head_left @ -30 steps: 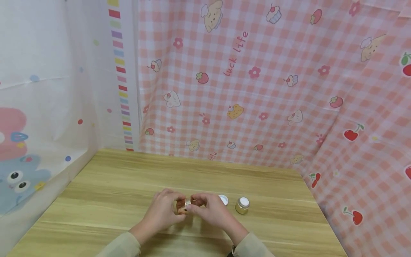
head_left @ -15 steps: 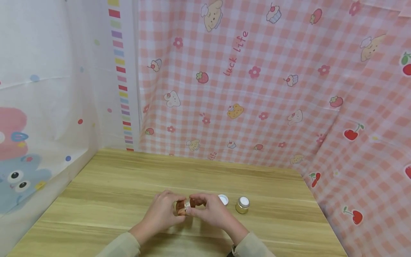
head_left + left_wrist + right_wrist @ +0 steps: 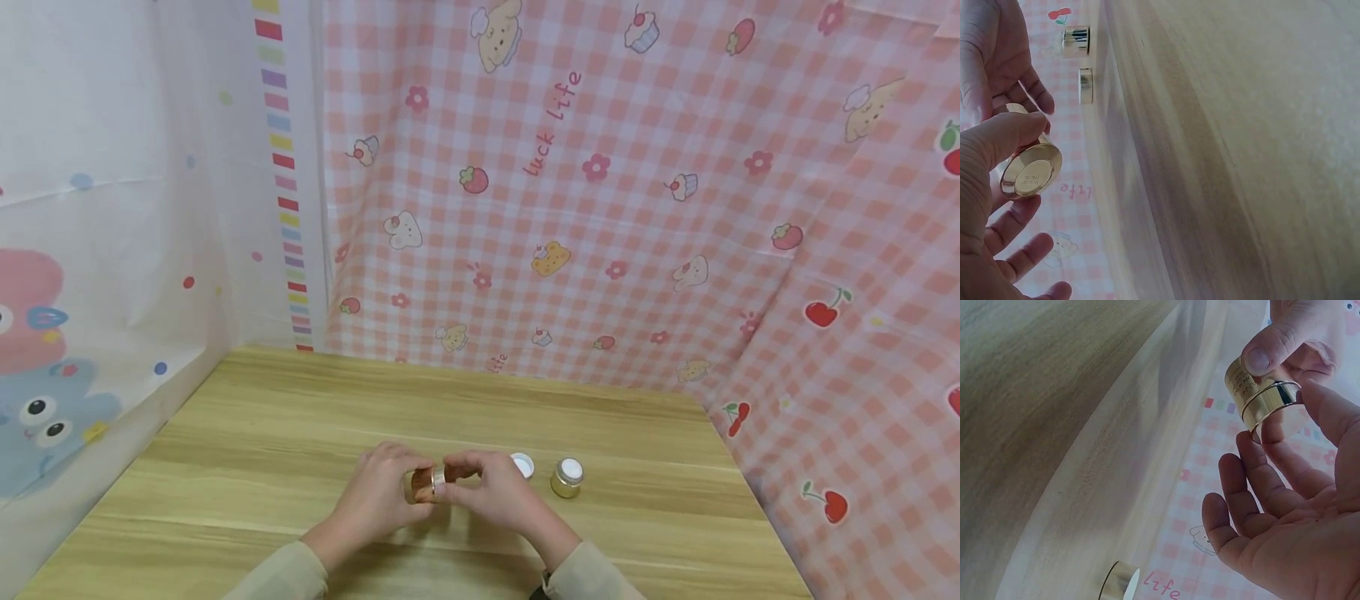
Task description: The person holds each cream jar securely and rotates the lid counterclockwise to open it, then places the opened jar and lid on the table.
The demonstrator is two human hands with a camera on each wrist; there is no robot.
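Between my two hands, a small shiny gold jar (image 3: 422, 485) lies tipped on its side above the table. My left hand (image 3: 375, 487) grips the jar's base end between thumb and fingers; the round bottom (image 3: 1033, 176) with small print faces the left wrist camera. At the other end, my right hand (image 3: 491, 492) pinches the gold lid (image 3: 1270, 403) with thumb and fingertips. In the right wrist view the lid sits against the jar body (image 3: 1238, 384), a thin seam between them. My right hand's other fingers (image 3: 1233, 519) are spread loosely.
Right of my hands, a loose gold lid (image 3: 522, 466) lies with its white inside up. Beside it stands another gold jar (image 3: 567, 478), its top white. The wood-grain table (image 3: 300, 433) meets a pink checked cloth (image 3: 510, 208) behind and a white cloth (image 3: 150, 292) at left.
My right fingers shift slightly at the lid while my left hand stays put on the jar. The loose lid and the standing jar have not moved.
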